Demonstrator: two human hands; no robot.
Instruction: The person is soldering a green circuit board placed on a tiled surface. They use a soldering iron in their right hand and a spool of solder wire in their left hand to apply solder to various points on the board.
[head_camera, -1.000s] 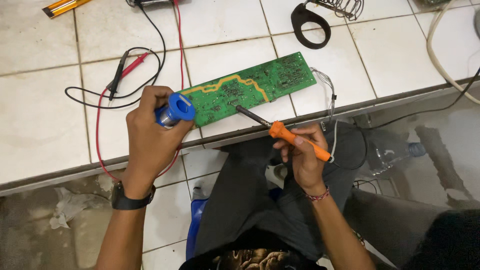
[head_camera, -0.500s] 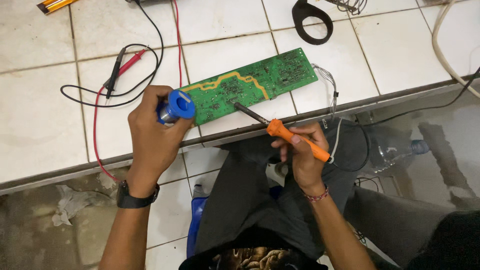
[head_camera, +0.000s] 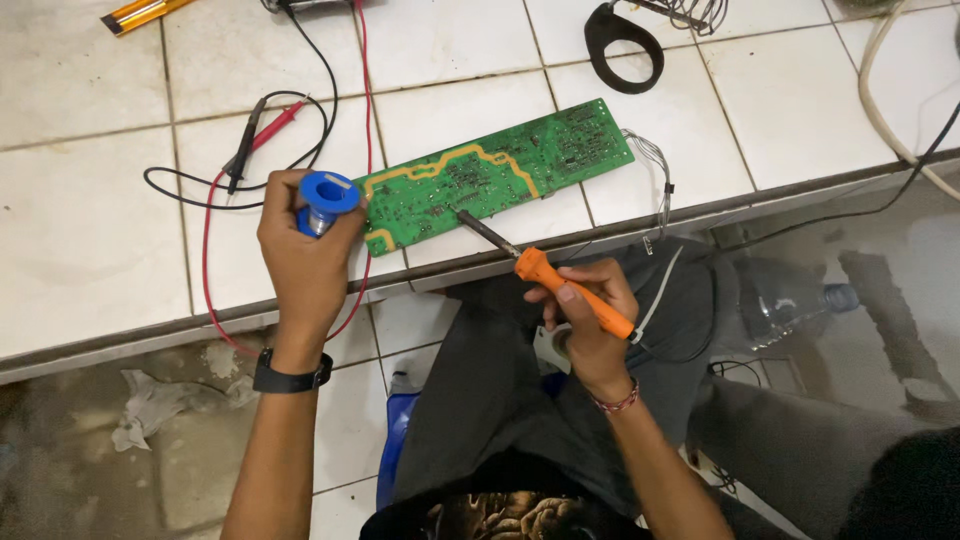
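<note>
Left hand clenched around blue solder spool, held at left end of green circuit board. Right hand gripping orange soldering iron, tip touching board. Board flat on tiled ledge. Clear plastic bottle lying on floor, contents indiscernible.

circuit board on tiled ledge, spool at its left, probe leads behind
</note>
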